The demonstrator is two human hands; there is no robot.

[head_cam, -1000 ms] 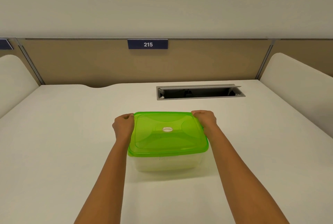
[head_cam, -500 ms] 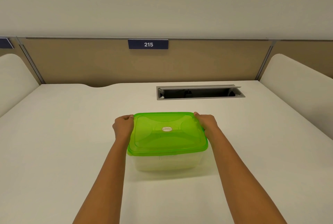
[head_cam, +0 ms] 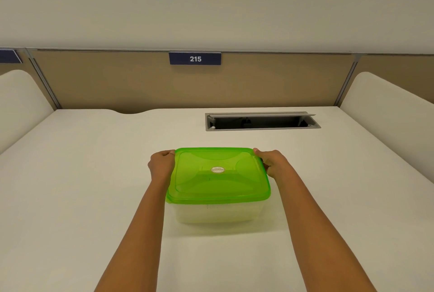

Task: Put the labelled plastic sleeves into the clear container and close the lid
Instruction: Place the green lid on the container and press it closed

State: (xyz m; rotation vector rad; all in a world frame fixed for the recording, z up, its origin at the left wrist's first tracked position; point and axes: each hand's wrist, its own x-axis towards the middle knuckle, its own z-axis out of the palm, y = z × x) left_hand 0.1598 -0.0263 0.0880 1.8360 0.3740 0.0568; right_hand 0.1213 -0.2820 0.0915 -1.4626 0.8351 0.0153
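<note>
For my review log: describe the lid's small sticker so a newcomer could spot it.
On the white desk, the clear container sits between the left hand and right hand. Its green lid bears the sticker at its middle: a small pale oval, the only mark on it.

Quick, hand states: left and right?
Left hand: curled, gripping the green lid at its left edge.
Right hand: curled, gripping the green lid at its right edge.

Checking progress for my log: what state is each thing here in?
clear container: upright on the desk, covered; contents unclear.
green lid: on the clear container, covering it; seal uncertain.
left hand: grips the green lid's far left corner.
right hand: grips the green lid's far right corner.
cable hatch: flap raised, open.
</note>
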